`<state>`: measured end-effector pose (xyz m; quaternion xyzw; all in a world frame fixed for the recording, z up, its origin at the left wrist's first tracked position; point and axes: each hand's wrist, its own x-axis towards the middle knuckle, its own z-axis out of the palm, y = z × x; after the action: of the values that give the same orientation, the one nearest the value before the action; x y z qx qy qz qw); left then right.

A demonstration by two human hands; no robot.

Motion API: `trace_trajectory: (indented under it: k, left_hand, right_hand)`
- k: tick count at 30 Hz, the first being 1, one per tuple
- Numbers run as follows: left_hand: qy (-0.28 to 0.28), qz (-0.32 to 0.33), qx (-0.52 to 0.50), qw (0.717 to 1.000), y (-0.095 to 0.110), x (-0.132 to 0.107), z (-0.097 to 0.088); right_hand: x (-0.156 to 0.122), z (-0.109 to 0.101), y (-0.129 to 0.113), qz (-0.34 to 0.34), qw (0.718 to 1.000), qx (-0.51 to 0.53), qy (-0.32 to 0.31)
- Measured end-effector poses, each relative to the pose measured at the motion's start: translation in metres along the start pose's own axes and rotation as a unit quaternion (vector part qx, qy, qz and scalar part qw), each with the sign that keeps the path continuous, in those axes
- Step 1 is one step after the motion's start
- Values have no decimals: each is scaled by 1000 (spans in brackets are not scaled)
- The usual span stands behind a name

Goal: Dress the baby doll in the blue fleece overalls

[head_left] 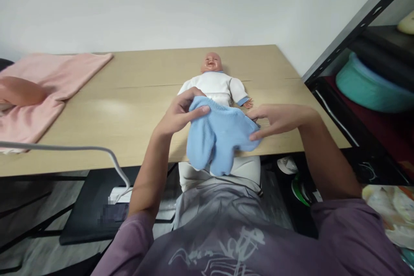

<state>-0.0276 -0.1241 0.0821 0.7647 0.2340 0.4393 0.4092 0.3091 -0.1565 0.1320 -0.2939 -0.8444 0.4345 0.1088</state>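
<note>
Between my hands hangs a pair of small light blue baby pants (216, 127), held up over the table's front edge. My left hand (183, 112) pinches the waistband at its left end, thumb on the near side. At the other side my right hand (274, 121) grips the edge of the cloth between thumb and fingers. Just beyond the pants a baby doll (211, 62) lies on its back, head toward the wall. The doll wears a white top (211, 83) with blue cuffs; its lower body is hidden behind the pants and my hands.
A pink blanket (77, 67) lies on the left of the wooden table (136, 116), with a skin-coloured rounded object (21, 90) on it. A grey cable (80, 148) crosses the front left. A black stool (87, 207) stands below. Shelving at right holds a teal basin (368, 84).
</note>
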Motion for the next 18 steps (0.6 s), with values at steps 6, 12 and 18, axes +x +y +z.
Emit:
trace_trajectory:
  k: [6,12,18]
  left_hand:
    - [-81,4,85,993,28,2,13]
    - [-114,-5,-2,993,45,20,25]
    - [-10,3,-118,993,2,12,14]
  right_hand:
    - [14,21,-33,16,987,129,91]
    - [14,10,-63,3,964,80,254]
    - [19,14,-35,-91,937,50,335]
